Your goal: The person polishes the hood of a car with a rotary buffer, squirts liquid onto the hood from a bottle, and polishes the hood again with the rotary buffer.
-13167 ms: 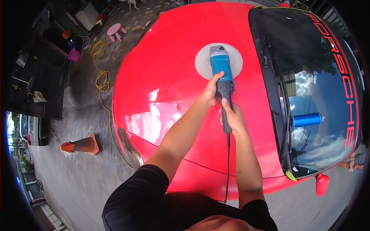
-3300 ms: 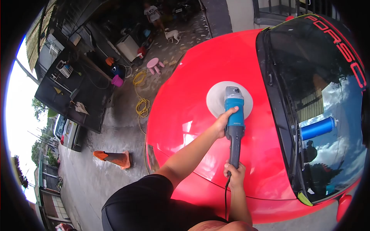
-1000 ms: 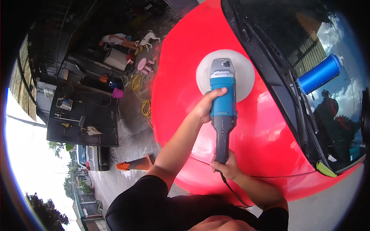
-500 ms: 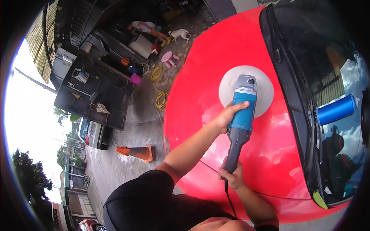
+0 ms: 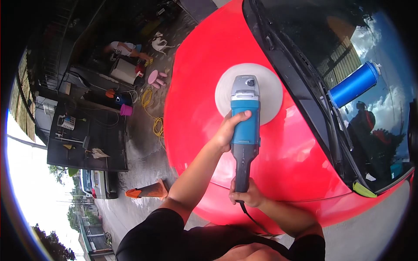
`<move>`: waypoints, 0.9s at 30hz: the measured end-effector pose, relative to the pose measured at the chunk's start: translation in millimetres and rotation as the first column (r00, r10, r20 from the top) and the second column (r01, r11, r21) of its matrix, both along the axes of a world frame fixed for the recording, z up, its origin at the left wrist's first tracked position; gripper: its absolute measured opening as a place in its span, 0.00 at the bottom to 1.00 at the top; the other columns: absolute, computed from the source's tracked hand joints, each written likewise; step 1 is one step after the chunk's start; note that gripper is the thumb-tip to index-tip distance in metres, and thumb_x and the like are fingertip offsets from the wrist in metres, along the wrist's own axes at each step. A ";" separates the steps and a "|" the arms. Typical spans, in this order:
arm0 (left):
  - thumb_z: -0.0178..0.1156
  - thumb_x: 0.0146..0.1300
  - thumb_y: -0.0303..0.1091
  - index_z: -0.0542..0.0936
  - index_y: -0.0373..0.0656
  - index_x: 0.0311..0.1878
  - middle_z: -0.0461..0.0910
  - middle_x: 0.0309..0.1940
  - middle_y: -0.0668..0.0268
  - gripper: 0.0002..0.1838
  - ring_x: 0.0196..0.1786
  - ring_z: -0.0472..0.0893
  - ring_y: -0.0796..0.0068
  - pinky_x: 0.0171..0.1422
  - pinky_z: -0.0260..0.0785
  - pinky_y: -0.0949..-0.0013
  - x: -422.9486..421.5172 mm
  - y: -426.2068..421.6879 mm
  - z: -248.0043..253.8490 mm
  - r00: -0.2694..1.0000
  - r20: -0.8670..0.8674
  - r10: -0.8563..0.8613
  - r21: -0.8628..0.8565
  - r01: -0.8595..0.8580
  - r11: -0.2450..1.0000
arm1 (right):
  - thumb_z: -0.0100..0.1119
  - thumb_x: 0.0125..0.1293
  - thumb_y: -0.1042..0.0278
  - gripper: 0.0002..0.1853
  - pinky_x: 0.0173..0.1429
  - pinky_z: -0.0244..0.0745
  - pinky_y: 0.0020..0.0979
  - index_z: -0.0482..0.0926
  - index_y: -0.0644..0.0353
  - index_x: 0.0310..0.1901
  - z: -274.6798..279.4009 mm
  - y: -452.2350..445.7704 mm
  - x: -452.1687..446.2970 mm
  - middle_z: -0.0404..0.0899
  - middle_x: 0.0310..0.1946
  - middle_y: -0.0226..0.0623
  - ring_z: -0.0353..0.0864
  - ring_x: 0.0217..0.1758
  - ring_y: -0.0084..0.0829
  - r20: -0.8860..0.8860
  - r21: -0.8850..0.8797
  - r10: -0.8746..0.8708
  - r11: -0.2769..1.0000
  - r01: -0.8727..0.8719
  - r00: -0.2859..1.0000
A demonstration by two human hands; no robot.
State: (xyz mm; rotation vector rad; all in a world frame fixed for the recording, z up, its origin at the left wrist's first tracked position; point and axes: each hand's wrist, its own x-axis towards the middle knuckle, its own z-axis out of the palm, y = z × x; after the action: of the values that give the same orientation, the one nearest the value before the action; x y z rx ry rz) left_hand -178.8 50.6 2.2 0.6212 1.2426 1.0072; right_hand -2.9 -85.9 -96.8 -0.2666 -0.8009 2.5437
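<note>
A blue-and-grey polisher [image 5: 245, 124] lies along the red car hood, its round white pad [image 5: 272, 93] down against the paint. My left hand [image 5: 230, 131] is wrapped around the blue body from the left side, thumb over the top. At the rear, my right hand [image 5: 248, 195] grips the dark handle, where the black power cord [image 5: 252, 217] comes out. The red hood [image 5: 196, 117] stretches around the tool, with glossy reflections on it.
On the windshield side rests a blue cylinder [image 5: 355, 85] near the wiper [image 5: 333, 135]. Yellow-green tape [image 5: 364, 190] marks the hood corner. Beyond the car are an orange cone [image 5: 150, 190], yellow hose [image 5: 157, 126], pink stool [image 5: 156, 78], white dog [image 5: 161, 43] and a bending person [image 5: 124, 48].
My view has shifted, so the car and background sit farther left. The polisher has turned more upright in view, still in both hands. The dog's pose has changed.
</note>
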 end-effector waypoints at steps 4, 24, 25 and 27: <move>0.74 0.64 0.59 0.65 0.39 0.78 0.80 0.53 0.52 0.49 0.52 0.88 0.56 0.53 0.89 0.50 11.5 2.1 1.4 0.998 -0.018 -0.060 0.041 0.061 0.997 | 0.72 0.67 0.80 0.12 0.37 0.82 0.35 0.75 0.60 0.41 -2.2 -6.5 -4.2 0.84 0.30 0.39 0.87 0.31 0.32 0.030 -0.026 -0.060 0.998 0.060 0.998; 0.74 0.65 0.60 0.65 0.40 0.79 0.79 0.59 0.52 0.49 0.56 0.86 0.56 0.57 0.86 0.51 -13.7 -11.4 -14.9 0.995 0.095 0.028 -0.009 -0.027 1.000 | 0.67 0.67 0.83 0.08 0.34 0.82 0.34 0.76 0.63 0.36 -7.9 -9.7 -4.4 0.81 0.25 0.36 0.86 0.27 0.30 0.055 0.071 -0.082 0.994 0.078 0.995; 0.74 0.65 0.59 0.64 0.40 0.79 0.79 0.59 0.51 0.49 0.57 0.86 0.56 0.58 0.86 0.51 -12.3 -8.0 -9.3 0.996 0.081 0.037 -0.005 -0.036 0.999 | 0.67 0.67 0.83 0.08 0.34 0.82 0.34 0.76 0.62 0.36 -5.4 -8.3 -4.0 0.81 0.25 0.35 0.86 0.27 0.29 0.058 0.075 -0.100 0.993 0.096 0.993; 0.74 0.65 0.58 0.64 0.40 0.80 0.78 0.59 0.51 0.50 0.57 0.86 0.56 0.59 0.85 0.52 -9.3 -3.4 -3.3 0.997 0.066 0.038 0.005 -0.038 0.999 | 0.68 0.67 0.83 0.08 0.34 0.82 0.33 0.76 0.62 0.35 -2.1 -6.3 -5.4 0.80 0.24 0.35 0.85 0.26 0.29 0.059 0.082 -0.128 0.989 0.123 0.990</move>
State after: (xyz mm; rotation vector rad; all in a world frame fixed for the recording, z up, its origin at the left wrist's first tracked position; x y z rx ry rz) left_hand -188.1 47.2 -1.1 0.5662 1.1972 1.0552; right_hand -8.3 -92.1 -98.9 -0.3633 -0.8770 2.3917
